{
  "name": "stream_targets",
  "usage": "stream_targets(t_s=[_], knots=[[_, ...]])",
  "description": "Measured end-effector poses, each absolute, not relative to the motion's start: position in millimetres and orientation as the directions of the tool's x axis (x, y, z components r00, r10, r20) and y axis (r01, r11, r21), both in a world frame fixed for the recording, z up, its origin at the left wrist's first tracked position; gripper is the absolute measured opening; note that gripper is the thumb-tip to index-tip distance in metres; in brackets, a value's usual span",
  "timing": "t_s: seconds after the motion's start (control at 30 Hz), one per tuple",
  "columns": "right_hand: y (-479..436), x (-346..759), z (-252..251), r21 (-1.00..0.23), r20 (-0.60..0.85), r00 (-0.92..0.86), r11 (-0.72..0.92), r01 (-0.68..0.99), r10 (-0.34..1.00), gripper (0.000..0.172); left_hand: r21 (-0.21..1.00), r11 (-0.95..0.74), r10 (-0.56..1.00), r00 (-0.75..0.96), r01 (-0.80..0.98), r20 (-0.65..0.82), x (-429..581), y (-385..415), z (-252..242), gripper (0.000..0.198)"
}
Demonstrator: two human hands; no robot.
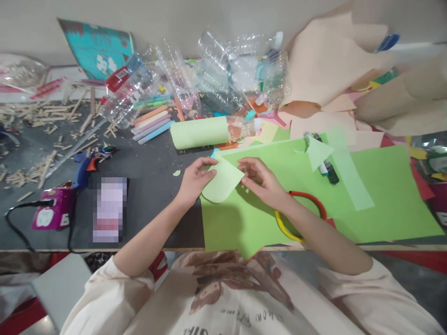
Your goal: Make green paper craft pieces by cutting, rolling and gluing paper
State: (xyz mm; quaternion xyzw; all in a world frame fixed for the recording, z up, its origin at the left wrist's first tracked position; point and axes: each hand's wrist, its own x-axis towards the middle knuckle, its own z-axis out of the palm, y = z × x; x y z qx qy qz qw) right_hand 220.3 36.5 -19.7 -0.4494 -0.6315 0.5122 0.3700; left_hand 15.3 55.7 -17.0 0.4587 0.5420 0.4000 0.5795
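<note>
A pale green piece of paper (223,181), rounded at one end and pointed at the other, is held up between both hands. My left hand (197,179) pinches its left side with thumb and fingers. At the pointed right corner, my right hand (258,179) closes its thumb and fingertips on the paper. Beneath lies a large sheet of green paper (377,186). Just beyond the hands, a plastic bottle wrapped in pale green paper (199,132) rests on its side. Scissors with red and yellow handles (293,235) lie partly under my right forearm.
Markers (330,170) and a paper scrap (318,152) sit on the green sheet. Clear plastic bottles (223,70) pile up at the back, beside brown paper (324,60). Leftward are chalk-like coloured sticks (153,123), wooden bits (45,114), a glue gun (82,167) and a phone (110,209).
</note>
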Motion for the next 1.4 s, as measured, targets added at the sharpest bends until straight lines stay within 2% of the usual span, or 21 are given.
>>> stream_targets(t_s=[0.13,0.27,0.4,0.53,0.67,0.73,0.8,0.9,1.0,1.17,1.33,1.4], knots=[[37,219,-19,-0.949,0.08,-0.295,0.163,0.27,0.952,0.026,0.979,0.196,0.973,0.109,0.06,-0.201,15,54,-15,0.021],[37,219,-18,-0.865,0.196,-0.287,0.304,0.4,0.938,0.024,0.979,0.188,0.967,0.16,0.077,-0.199,14,53,-15,0.023],[38,220,-17,-0.827,0.254,-0.291,0.363,0.429,0.922,0.019,0.986,0.148,0.963,0.216,0.08,-0.162,14,51,-13,0.027],[38,221,-16,-0.854,0.215,-0.256,0.309,0.418,0.942,0.011,0.994,0.079,0.95,0.296,0.072,-0.097,11,51,-13,0.037],[39,225,-15,-0.911,0.081,-0.177,0.145,0.386,0.981,0.01,0.993,0.117,0.936,0.335,0.001,-0.11,10,51,-17,0.047],[39,226,-14,-0.934,0.008,-0.108,0.046,0.353,0.994,0.018,0.993,0.109,0.933,0.35,-0.048,-0.085,11,51,-19,0.046],[39,225,-12,-0.95,-0.044,-0.074,-0.019,0.31,0.996,0.027,0.998,0.059,0.933,0.356,-0.025,-0.046,12,49,-20,0.043],[39,222,-7,-0.968,-0.126,-0.118,-0.096,0.234,0.985,0.038,0.995,-0.032,0.937,0.35,0.095,-0.004,13,47,-21,0.039],[39,220,-3,-0.977,-0.187,-0.178,-0.165,0.134,0.966,0.045,0.99,-0.092,0.946,0.32,0.104,0.054,13,47,-22,0.034],[39,220,-3,-0.979,-0.196,-0.168,-0.184,0.084,0.966,0.046,0.983,-0.154,0.935,0.335,0.098,0.114,10,47,-20,0.027],[37,221,-5,-0.984,-0.172,-0.233,-0.156,0.085,0.957,0.043,0.986,-0.092,0.922,0.385,0.136,0.033,12,46,-16,0.024],[37,220,-6,-0.991,-0.126,-0.197,-0.117,0.06,0.972,0.038,0.991,-0.045,0.928,0.372,0.124,-0.004,14,46,-16,0.024]])
